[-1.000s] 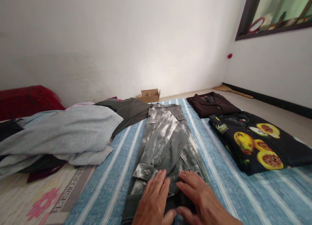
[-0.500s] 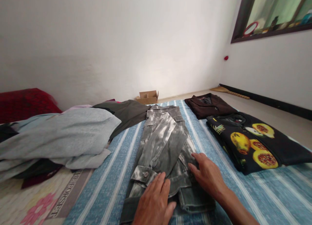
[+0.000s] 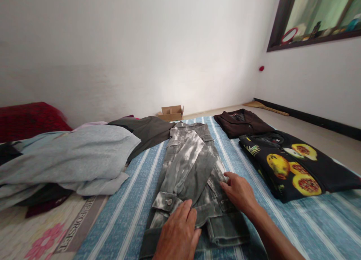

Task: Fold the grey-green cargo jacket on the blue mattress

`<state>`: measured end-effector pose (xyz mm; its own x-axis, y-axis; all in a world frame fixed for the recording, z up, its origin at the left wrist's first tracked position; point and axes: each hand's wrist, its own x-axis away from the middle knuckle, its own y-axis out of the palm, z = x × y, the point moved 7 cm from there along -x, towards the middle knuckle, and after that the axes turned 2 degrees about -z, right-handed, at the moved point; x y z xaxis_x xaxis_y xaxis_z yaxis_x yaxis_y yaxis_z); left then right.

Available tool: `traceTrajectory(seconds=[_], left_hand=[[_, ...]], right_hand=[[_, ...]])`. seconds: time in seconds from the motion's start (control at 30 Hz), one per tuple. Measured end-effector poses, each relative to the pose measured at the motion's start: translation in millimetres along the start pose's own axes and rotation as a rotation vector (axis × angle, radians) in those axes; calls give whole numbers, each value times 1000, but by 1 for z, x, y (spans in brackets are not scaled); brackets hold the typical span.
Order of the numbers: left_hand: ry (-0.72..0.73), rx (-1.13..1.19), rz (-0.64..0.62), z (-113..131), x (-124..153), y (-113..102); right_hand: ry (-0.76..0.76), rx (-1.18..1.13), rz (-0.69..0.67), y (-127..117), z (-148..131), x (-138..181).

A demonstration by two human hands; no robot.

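— Inspector: Under your hands, the jacket (image 3: 189, 170) is grey-green with pale washed-out blotches. The sheet (image 3: 296, 222) beneath it?

— Second inspector: Blue, with thin white stripes. To your right, the shirt (image 3: 296, 166) is black, printed with yellow and red fruit; beyond it, a dark brown garment (image 3: 242, 121).

— Inspector: To your left, the heap (image 3: 70, 158) is light grey-blue; the pillow (image 3: 28, 119) is deep red.
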<state>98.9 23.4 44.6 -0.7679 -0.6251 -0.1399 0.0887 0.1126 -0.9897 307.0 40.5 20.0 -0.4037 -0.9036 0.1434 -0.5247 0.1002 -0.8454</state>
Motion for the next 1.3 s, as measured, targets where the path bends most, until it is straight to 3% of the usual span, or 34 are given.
traceTrajectory(seconds=[0.6, 1.3], left_hand=[[17, -28, 89, 1, 4, 4], [-30, 78, 2, -5, 4, 4]], right_hand=[[32, -21, -24, 5, 12, -11], [18, 135, -48, 6, 3, -6]])
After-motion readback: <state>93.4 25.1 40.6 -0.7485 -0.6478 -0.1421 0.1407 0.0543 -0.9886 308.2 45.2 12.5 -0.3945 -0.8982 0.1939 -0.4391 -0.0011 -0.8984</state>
